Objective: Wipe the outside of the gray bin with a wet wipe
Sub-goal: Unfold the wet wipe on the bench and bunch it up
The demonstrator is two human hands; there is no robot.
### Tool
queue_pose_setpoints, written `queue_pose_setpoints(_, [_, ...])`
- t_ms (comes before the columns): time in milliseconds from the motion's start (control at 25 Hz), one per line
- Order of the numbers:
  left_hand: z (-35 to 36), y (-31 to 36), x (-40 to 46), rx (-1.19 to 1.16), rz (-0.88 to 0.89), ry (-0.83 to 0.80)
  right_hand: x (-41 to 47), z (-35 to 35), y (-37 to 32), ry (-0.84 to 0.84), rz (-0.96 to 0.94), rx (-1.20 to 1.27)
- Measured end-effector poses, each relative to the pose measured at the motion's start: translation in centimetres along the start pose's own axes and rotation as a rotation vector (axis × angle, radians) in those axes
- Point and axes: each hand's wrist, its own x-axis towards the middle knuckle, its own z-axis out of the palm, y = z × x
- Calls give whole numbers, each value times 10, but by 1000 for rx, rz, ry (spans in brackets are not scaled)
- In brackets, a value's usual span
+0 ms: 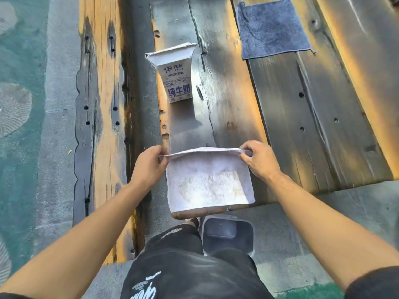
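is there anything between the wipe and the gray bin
Nothing visible. Both hands, left hand and right hand, pinch the wipe's top corners at the table edge. The bin stands on the ground just below, beside the person's leg.

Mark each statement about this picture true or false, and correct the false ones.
1. Both hands, left and right, pinch the top edge of the pale cloth. True.
2. The gray bin stands on the wooden table. False: it sits on the ground below the wooden table's near edge, beside the person's leg.
3. The milk carton stands upright on the table. True.
4. The blue cloth is draped over the milk carton. False: it lies flat on the table, apart from the carton, further right.
5. The pale cloth touches the bin. False: it is held above the table.
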Motion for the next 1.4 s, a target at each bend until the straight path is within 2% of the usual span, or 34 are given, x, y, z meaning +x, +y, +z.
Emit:
queue_pose_setpoints(240, [15,-17,-65,64,103,-118,-72,5,25,-98,-44,-92])
queue_pose_setpoints(480, [38,-29,-109,144,143,-179,-112,30,42,-70,-10,-167])
queue_pose_setpoints(640, [55,-38,-124,170,98,-238,-125,41,43,-85,17,-256])
queue_pose_setpoints(760, [66,-43,-129,142,6,-305,-132,48,43,-125,91,-231])
queue_pose_setpoints(920, [68,-42,-128,78,-111,-228,-133,57,36,-63,278,-45])
queue_pose_setpoints(1080, [61,-20,-106,146,-81,-154,-132,62,23,114,545,120])
queue_pose_setpoints(1200, [70,12,-68,154,40,-217,-134,68,18,178,685,160])
queue_pose_setpoints(1400, [103,78,8,252,347,-377,-133,82,10,290,981,371])
